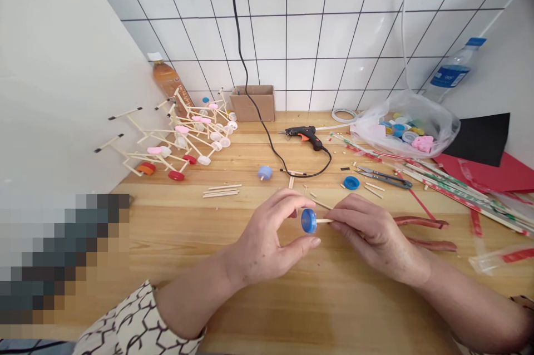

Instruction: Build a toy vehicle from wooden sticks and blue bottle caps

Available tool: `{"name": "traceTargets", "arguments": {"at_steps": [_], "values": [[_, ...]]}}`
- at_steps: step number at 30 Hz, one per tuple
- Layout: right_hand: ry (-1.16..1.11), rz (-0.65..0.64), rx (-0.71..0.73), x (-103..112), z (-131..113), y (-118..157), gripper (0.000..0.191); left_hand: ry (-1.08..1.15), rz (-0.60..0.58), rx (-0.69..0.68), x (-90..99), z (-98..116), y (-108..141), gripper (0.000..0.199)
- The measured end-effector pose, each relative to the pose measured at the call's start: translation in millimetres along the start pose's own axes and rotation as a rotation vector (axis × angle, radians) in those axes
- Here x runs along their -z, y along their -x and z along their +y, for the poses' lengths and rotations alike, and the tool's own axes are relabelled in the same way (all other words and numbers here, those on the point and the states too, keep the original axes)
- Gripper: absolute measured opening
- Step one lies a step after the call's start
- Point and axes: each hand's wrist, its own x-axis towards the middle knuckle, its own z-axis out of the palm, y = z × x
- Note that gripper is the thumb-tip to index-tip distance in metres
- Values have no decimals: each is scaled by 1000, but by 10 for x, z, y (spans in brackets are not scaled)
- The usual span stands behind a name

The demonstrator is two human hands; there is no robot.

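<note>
Cap [308, 221] on stick [324, 221], up over desk [175, 221]. Right hand [373, 235] pinching stick; left hand [271, 235] spread loosely round cap, seemingly not touching, hard to be sure. Probably light, stiff, kinda slick; stick might snap, so hold close to cap.

Blue cap [308, 221] on end of wooden stick [324, 221]
</note>
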Motion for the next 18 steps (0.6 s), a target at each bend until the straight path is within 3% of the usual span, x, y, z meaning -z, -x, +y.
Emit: {"name": "traceTargets", "arguments": {"at_steps": [6,18], "values": [[2,-13,0,1,-7,-2,22,-8,-13,-45,-3,-49,7,35],[9,-14,-12,10,-23,2,23,20,21,-1,-37,-61,9,30]]}}
